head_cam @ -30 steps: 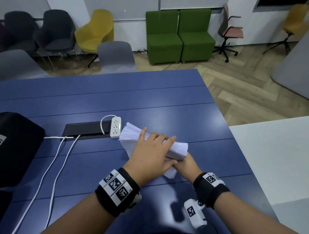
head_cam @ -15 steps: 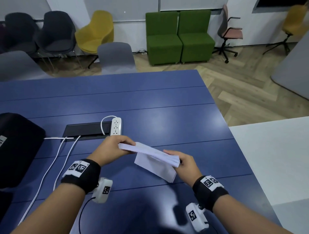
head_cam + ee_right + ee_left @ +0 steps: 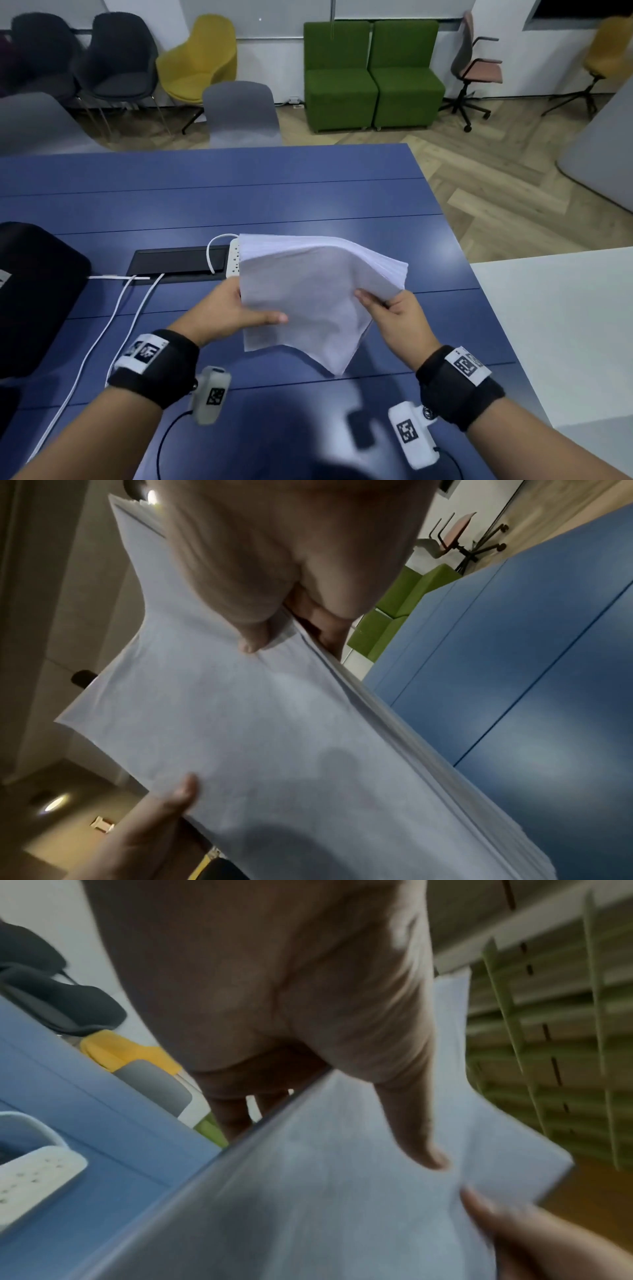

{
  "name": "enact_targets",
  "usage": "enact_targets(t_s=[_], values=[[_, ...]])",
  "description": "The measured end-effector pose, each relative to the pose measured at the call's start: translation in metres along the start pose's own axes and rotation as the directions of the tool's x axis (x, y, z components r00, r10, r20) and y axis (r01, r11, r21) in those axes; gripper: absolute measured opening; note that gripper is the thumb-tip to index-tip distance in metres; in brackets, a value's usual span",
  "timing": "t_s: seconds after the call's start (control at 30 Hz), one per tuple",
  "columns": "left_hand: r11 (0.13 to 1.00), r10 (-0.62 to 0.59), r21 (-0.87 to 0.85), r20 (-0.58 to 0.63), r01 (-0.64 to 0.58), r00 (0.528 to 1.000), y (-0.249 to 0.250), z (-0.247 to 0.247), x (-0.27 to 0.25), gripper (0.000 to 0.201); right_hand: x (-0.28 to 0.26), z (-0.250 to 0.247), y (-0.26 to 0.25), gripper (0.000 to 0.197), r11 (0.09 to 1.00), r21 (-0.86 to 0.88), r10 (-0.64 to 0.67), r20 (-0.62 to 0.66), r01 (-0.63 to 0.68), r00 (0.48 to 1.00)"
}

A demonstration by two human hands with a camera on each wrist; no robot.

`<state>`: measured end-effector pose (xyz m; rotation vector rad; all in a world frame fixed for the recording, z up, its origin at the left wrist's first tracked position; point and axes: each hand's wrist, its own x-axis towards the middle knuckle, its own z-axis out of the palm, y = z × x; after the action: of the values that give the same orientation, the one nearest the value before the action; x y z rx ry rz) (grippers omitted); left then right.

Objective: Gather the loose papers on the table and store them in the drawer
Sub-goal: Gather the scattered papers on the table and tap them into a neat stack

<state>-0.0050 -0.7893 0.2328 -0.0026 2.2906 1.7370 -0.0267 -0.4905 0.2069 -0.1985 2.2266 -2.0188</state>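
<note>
Now the thick stack of white paper sheets (image 3: pixel 318 287) is held tilted above the blue desk (image 3: pixel 274 192), near its right edge. Left hand (image 3: pixel 226 313) pinches its left side, thumb on top; right hand (image 3: pixel 399 313) pinches its right side. A white power strip (image 3: pixel 233 260) lies just behind.

The blue table (image 3: pixel 308 205) bears a white power strip (image 3: pixel 233 260), white cables (image 3: pixel 113 318), a black bag (image 3: pixel 30 291).
</note>
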Motion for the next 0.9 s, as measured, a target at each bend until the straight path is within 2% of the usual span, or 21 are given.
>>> enact_targets(t_s=[0.03,0.13,0.23,0.3,0.37,0.43,0.47,0.53,0.57,0.63,0.7,0.73,0.8,0.87,0.9], values=[[1.000,-0.023,-0.008,-0.027,0.022,0.999,-0.006,0.006,0.000,0.047,0.000,0.001,-0.001,0.023,1.000,-0.004,-0.004,0.003,0.004,1.000],[0.998,-0.032,-0.052,-0.240,0.020,0.970,-0.028,0.026,0.003,0.022,-0.003,0.008,0.004,0.028,0.989,-0.122,-0.090,-0.027,0.086,0.996],[0.994,-0.025,-0.112,-0.333,-0.013,0.943,-0.048,0.048,0.002,0.019,-0.005,0.014,0.017,0.020,0.970,-0.218,-0.123,-0.068,0.105,0.990],[0.986,-0.118,-0.155,-0.383,0.062,0.916,-0.068,0.059,0.002,0.019,-0.010,0.018,0.029,0.019,0.961,-0.263,-0.107,-0.062,0.087,0.992],[0.977,-0.207,-0.114,-0.357,0.177,0.911,-0.088,0.068,0.000,0.034,-0.017,0.020,0.046,0.015,0.949,-0.313,0.001,-0.053,-0.017,0.999],[0.975,-0.223,-0.062,-0.308,0.215,0.925,-0.103,0.073,-0.003,0.054,-0.021,0.022,0.061,0.019,0.929,-0.339,0.139,-0.060,-0.151,0.988],[0.973,-0.230,-0.074,-0.313,0.218,0.921,-0.106,0.073,-0.003,0.057,-0.021,0.023,0.067,0.020,0.923,-0.327,0.192,-0.072,-0.206,0.979],[0.971,-0.234,-0.127,-0.325,0.203,0.916,-0.104,0.069,0.001,0.049,-0.015,0.022,0.070,0.010,0.922,-0.283,0.245,-0.100,-0.264,0.964],[0.970,-0.236,-0.139,-0.325,0.201,0.916,-0.099,0.067,0.003,0.039,-0.011,0.022,0.070,0.007,0.922,-0.278,0.250,-0.106,-0.271,0.962],[0.971,-0.233,-0.140,-0.353,0.195,0.906,-0.094,0.065,0.004,0.022,-0.006,0.021,0.071,0.014,0.925,-0.278,0.238,-0.103,-0.258,0.966],[0.977,-0.205,-0.143,-0.411,0.159,0.888,-0.090,0.065,0.003,0.015,-0.006,0.022,0.068,0.014,0.930,-0.301,0.195,-0.081,-0.211,0.977],[0.981,-0.174,-0.159,-0.436,0.115,0.883,-0.089,0.067,0.002,0.014,-0.008,0.022,0.066,0.008,0.933,-0.320,0.153,-0.059,-0.164,0.986],[0.982,-0.125,-0.187,-0.468,0.040,0.875,-0.091,0.069,-0.001,0.019,-0.011,0.022,0.069,0.013,0.926,-0.370,0.065,-0.036,-0.074,0.997],[0.978,-0.161,-0.192,-0.461,0.079,0.873,-0.100,0.071,-0.002,0.018,-0.014,0.023,0.077,0.009,0.922,-0.377,0.078,-0.048,-0.090,0.996],[0.975,-0.203,-0.178,-0.440,0.136,0.875,-0.104,0.071,-0.001,0.019,-0.015,0.023,0.079,0.014,0.919,-0.367,0.133,-0.053,-0.143,0.990]])
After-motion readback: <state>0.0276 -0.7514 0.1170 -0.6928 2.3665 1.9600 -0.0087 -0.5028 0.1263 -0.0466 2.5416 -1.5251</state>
